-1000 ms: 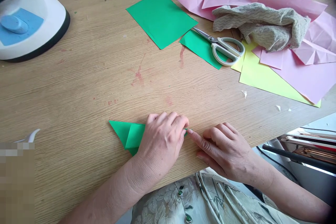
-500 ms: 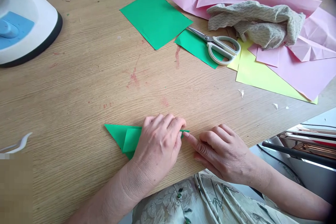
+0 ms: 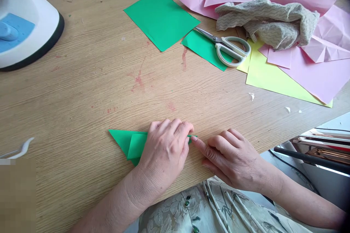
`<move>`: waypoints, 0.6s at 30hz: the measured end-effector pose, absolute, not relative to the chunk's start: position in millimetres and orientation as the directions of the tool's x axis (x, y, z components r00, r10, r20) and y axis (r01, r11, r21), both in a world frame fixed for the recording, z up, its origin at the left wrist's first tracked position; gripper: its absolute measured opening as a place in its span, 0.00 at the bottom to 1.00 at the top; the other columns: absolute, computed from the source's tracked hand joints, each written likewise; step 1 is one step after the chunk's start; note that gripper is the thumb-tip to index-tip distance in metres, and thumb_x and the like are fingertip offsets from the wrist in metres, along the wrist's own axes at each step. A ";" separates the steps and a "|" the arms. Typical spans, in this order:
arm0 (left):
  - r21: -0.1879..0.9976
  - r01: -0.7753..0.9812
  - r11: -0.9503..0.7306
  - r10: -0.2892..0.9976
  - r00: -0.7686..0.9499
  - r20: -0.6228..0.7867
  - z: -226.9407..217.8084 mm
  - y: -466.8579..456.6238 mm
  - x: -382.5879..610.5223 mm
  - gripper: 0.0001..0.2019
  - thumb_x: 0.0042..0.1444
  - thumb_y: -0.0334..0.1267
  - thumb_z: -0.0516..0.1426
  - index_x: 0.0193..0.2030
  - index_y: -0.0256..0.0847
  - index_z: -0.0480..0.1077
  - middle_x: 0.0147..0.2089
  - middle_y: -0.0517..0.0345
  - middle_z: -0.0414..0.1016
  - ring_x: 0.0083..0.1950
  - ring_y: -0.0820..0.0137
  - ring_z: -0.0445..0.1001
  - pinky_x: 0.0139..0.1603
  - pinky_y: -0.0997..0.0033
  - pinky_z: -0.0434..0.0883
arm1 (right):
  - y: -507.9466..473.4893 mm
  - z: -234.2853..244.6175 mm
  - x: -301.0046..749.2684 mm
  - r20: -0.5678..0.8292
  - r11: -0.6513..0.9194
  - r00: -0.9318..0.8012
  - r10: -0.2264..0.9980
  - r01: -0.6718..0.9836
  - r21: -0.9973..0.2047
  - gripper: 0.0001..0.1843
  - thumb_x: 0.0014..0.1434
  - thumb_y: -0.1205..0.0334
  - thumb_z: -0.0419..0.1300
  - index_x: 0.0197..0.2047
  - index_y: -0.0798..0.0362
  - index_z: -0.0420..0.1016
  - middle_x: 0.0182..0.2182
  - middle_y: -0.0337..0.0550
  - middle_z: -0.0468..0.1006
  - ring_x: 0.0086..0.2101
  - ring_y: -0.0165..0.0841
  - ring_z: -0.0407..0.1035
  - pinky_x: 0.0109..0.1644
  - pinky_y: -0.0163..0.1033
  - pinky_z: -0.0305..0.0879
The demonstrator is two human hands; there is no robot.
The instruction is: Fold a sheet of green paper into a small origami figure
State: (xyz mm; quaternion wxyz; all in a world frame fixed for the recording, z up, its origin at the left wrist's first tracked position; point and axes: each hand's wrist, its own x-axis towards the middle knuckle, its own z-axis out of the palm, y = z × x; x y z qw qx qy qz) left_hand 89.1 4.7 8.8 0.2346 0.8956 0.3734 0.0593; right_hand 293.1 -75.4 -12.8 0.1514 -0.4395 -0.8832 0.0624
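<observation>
Two hands work at the near edge of a wooden tabletop, and most of the clutter lies well apart from them, which leaves bare wood to press against. At the far left stands a white appliance with a blue pad, partly cut off by the frame. Far right, pink sheets lie in a loose overlapping heap with a yellow sheet under their near edge and a crumpled grey cloth on top. A flat green sheet lies left of that heap. Beside it, scissors rest closed across a green offcut.

The left hand lies palm down on the folded green paper, fingers bent over its far edge. We judge that it pins the paper against the wood rather than gripping it. The right hand grasps nothing. Its index fingertip touches the paper's narrow right tip and the other fingers curl loosely, seemingly to flatten that point. The paper's left part juts out from under the left hand as a triangle with a lighter flap folded over it. A few white scraps lie near the yellow sheet.
</observation>
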 end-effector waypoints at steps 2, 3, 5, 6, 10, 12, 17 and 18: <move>0.462 0.642 -0.612 0.697 0.714 -0.070 8.7 4.8 89.1 0.08 0.66 0.26 0.51 0.44 0.43 0.67 0.40 0.59 0.75 0.41 0.63 0.71 0.43 0.59 0.59 | -76.2 -13.4 293.7 0.200 0.597 -0.562 0.802 0.760 -0.257 0.24 0.72 0.59 0.54 0.65 0.63 0.70 0.32 0.44 0.71 0.32 0.37 0.60 0.35 0.45 0.54; 0.462 0.643 -0.611 0.696 0.714 -0.072 8.7 5.0 89.1 0.08 0.66 0.27 0.51 0.44 0.43 0.67 0.40 0.58 0.75 0.42 0.63 0.71 0.44 0.59 0.59 | -76.7 -13.8 294.0 0.195 0.592 -0.559 0.806 0.761 -0.266 0.24 0.71 0.59 0.55 0.65 0.62 0.70 0.32 0.44 0.71 0.32 0.37 0.60 0.35 0.45 0.54; 0.460 0.642 -0.614 0.695 0.716 -0.071 9.2 5.1 89.0 0.08 0.66 0.27 0.51 0.45 0.43 0.67 0.40 0.58 0.75 0.42 0.63 0.71 0.44 0.59 0.59 | -77.6 -14.5 294.7 0.187 0.584 -0.554 0.811 0.762 -0.278 0.24 0.70 0.59 0.56 0.65 0.61 0.69 0.32 0.44 0.72 0.32 0.37 0.61 0.35 0.46 0.55; 0.456 0.641 -0.617 0.693 0.717 -0.069 9.5 5.1 89.0 0.08 0.67 0.27 0.51 0.45 0.43 0.67 0.40 0.58 0.75 0.42 0.62 0.71 0.44 0.59 0.59 | -77.9 -14.9 294.9 0.187 0.583 -0.552 0.812 0.763 -0.280 0.24 0.70 0.59 0.56 0.65 0.61 0.69 0.32 0.44 0.72 0.32 0.37 0.61 0.35 0.46 0.55; 0.438 0.639 -0.632 0.685 0.725 -0.070 9.9 4.2 89.0 0.08 0.67 0.28 0.50 0.46 0.42 0.68 0.41 0.58 0.74 0.42 0.62 0.71 0.44 0.58 0.59 | -77.8 -15.8 295.1 0.196 0.592 -0.559 0.806 0.758 -0.274 0.22 0.71 0.59 0.55 0.63 0.61 0.71 0.33 0.45 0.74 0.32 0.37 0.61 0.35 0.46 0.55; 0.434 0.642 -0.633 0.684 0.726 -0.077 9.3 4.0 89.3 0.08 0.67 0.28 0.50 0.46 0.42 0.68 0.42 0.58 0.74 0.43 0.61 0.71 0.44 0.58 0.60 | -77.2 -15.8 295.1 0.204 0.601 -0.566 0.799 0.751 -0.272 0.22 0.71 0.59 0.55 0.61 0.63 0.72 0.34 0.46 0.74 0.32 0.37 0.60 0.35 0.46 0.55; 0.425 0.653 -0.626 0.688 0.720 -0.092 10.0 4.8 90.0 0.08 0.68 0.28 0.51 0.47 0.42 0.68 0.42 0.58 0.75 0.45 0.61 0.72 0.45 0.58 0.59 | -76.9 -15.9 295.7 0.206 0.609 -0.573 0.793 0.742 -0.281 0.24 0.70 0.60 0.57 0.64 0.67 0.70 0.35 0.49 0.74 0.33 0.38 0.61 0.36 0.46 0.56; 0.423 0.655 -0.627 0.687 0.720 -0.097 11.2 5.0 89.3 0.07 0.68 0.29 0.51 0.47 0.43 0.68 0.42 0.58 0.75 0.45 0.61 0.73 0.46 0.58 0.59 | -77.1 -16.2 295.9 0.204 0.609 -0.574 0.793 0.742 -0.281 0.26 0.70 0.61 0.57 0.65 0.68 0.68 0.36 0.49 0.74 0.34 0.38 0.61 0.36 0.46 0.56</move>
